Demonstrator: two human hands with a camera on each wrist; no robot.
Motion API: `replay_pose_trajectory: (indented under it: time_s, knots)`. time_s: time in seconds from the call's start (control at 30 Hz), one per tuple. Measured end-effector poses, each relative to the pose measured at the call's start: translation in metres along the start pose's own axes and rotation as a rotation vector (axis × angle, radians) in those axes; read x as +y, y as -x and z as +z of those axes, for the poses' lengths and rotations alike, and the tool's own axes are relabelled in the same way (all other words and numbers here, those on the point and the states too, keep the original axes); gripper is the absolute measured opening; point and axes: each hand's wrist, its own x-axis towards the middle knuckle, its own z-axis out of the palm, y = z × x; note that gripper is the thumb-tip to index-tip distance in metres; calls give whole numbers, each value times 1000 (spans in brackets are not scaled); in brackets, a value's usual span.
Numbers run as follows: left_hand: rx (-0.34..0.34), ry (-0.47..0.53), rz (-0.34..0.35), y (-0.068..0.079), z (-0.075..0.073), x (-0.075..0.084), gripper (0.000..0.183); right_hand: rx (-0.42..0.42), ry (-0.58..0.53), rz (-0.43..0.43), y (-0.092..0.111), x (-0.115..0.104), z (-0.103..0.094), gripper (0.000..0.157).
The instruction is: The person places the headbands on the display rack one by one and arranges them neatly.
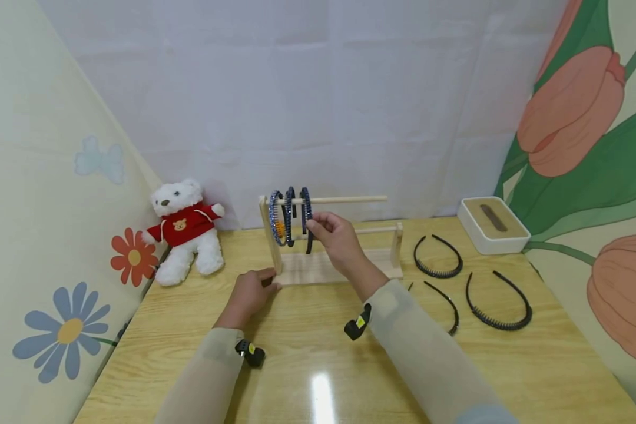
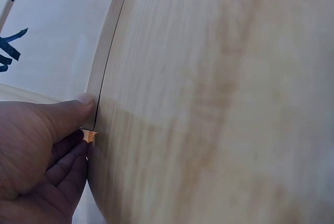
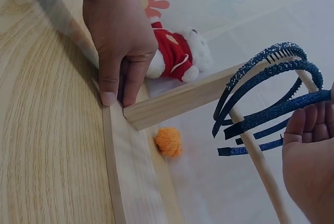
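Note:
A wooden rack [image 1: 318, 269] with two horizontal rods stands on the table. Three dark glittery headbands hang on its upper rod [image 1: 352, 199] near the left upright. My right hand [image 1: 339, 238] pinches the rightmost headband [image 1: 305, 203] between thumb and fingers; the right wrist view shows this headband [image 3: 284, 108] looped over the rod. Beside it hang a toothed headband [image 1: 290, 221] and a blue sparkly headband [image 1: 275, 215]. At the base's left front corner, my left hand [image 1: 248, 297] grips the rack with thumb and fingers, seen closely in the left wrist view.
Three black headbands lie right of the rack: one behind [image 1: 439, 273], one farther right [image 1: 500, 325], one partly behind my right sleeve [image 1: 452, 309]. A white box [image 1: 500, 246] stands back right, a teddy bear [image 1: 188, 235] left. An orange ball [image 3: 168, 141] lies behind the rack.

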Motion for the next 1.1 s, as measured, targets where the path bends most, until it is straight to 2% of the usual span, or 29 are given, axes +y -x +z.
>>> replay_pose_trajectory:
  time_s: [0.53, 1.1]
  knots:
    - [-13, 2, -35, 0, -1, 4, 45, -27, -21, -18, 1, -2, -1, 24]
    - [-3, -7, -20, 0, -1, 2, 44, -53, 1, 11, 4, -6, 1, 28]
